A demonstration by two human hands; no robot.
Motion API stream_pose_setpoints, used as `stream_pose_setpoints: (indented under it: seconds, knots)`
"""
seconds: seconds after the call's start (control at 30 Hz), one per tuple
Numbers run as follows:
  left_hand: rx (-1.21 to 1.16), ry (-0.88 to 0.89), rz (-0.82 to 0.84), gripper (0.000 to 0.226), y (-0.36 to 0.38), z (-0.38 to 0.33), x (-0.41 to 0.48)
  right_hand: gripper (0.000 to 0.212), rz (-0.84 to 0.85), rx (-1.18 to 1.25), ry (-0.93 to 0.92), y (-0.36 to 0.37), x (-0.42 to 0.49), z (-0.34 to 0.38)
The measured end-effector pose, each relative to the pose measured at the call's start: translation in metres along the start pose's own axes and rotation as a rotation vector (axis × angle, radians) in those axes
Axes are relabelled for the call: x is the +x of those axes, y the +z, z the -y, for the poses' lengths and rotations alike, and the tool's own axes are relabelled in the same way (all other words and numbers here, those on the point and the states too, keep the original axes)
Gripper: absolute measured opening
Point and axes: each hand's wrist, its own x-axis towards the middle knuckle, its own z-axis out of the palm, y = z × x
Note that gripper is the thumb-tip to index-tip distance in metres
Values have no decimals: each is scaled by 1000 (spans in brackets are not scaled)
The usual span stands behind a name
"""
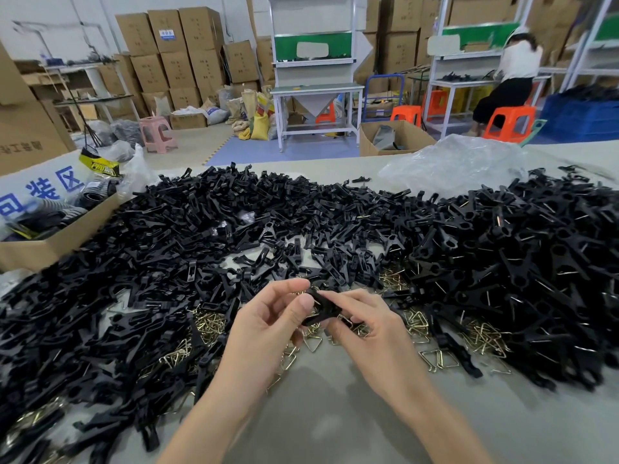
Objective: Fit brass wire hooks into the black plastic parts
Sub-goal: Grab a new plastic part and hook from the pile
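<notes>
Both my hands meet over the table's middle on one black plastic part (322,305). My left hand (268,324) pinches its left end between thumb and forefinger. My right hand (365,329) grips its right side, fingers curled, with a brass wire hook (348,321) showing at its fingertips against the part. Loose brass wire hooks (209,324) lie scattered under and around my hands. A big heap of black plastic parts (187,236) spreads across the table's left and middle; another heap (522,262) on the right shows brass wire in many pieces.
A cardboard box (50,242) with packaged goods stands at the table's left edge. A crumpled clear plastic bag (452,162) lies at the back right. Bare table surface (335,413) shows in front of me. Beyond are stacked cartons, workbenches, stools and a seated person (516,72).
</notes>
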Motion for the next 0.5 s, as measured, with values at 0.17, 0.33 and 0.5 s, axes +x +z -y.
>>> stream_pose_setpoints:
  seconds: [0.17,0.33,0.5]
  knots:
    - [-136,-130,153,18,1,6,1,41,60,6,-34,1,-1,1]
    - [-14,-204,262,60,0,13,1,48,85,-64,-129,1,-5,2]
    - [5,-239,392,34,-2,15,-1,59,96,-101,-148,3,-11,7]
